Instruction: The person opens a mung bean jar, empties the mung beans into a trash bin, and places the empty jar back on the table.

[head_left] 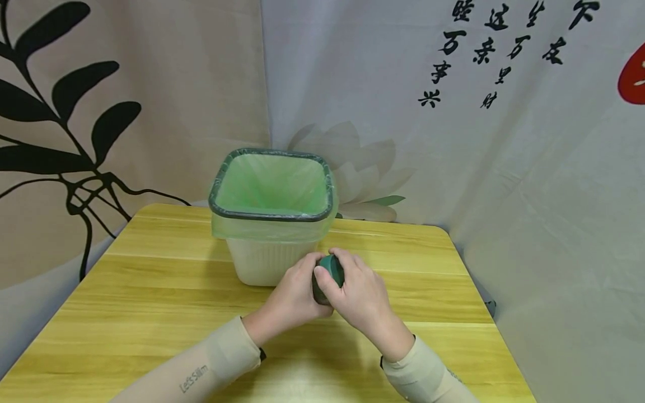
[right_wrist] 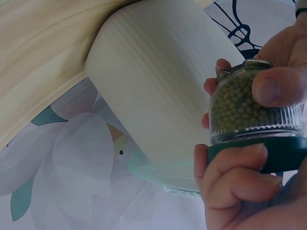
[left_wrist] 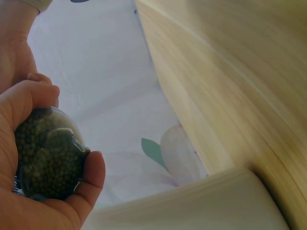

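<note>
You hold one small glass jar (right_wrist: 254,108) of green beans just above the table (head_left: 151,291), right in front of the bin (head_left: 272,218). Your left hand (head_left: 292,296) wraps the glass body to steady it; your right hand (head_left: 360,296) curls round the dark green lid (right_wrist: 283,153), a twisting grip by the look. Count: one jar, one lid, one bin with one green liner bag (head_left: 274,182), two hands.

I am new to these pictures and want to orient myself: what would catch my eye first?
First, the white bin with its green bag liner, standing at the far middle of the yellow wooden table. Just in front of it, the left hand grips a clear jar of green beans, while the right hand holds its dark green lid.
</note>
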Motion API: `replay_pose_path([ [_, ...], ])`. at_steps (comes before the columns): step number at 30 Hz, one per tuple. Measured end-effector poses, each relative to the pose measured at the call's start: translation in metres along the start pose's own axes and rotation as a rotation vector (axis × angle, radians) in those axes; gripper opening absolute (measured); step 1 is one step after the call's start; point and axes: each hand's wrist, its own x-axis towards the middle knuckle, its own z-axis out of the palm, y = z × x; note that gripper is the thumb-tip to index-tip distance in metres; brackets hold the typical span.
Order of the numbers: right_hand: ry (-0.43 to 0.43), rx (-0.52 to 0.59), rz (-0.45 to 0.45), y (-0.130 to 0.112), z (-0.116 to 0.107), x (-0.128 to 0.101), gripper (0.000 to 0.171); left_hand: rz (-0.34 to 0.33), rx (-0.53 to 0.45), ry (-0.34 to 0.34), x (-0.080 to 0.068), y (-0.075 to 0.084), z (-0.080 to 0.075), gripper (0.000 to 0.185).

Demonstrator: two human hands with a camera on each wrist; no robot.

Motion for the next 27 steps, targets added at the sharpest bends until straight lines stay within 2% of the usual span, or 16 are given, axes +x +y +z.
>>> replay_pose_path([
  [18, -0.061, 0.003, 0.005, 0.0016, -0.0015, -0.0014, 0.064, 0.008, 0.000, 0.029, 0.0001, -0.0037, 0.0017, 0.085],
  [27, -0.096, 0.077, 0.061, 0.0006, -0.0048, 0.0005, 0.075, 0.098, 0.148, 0.121, -0.0018, -0.0053, 0.0067, 0.082],
])
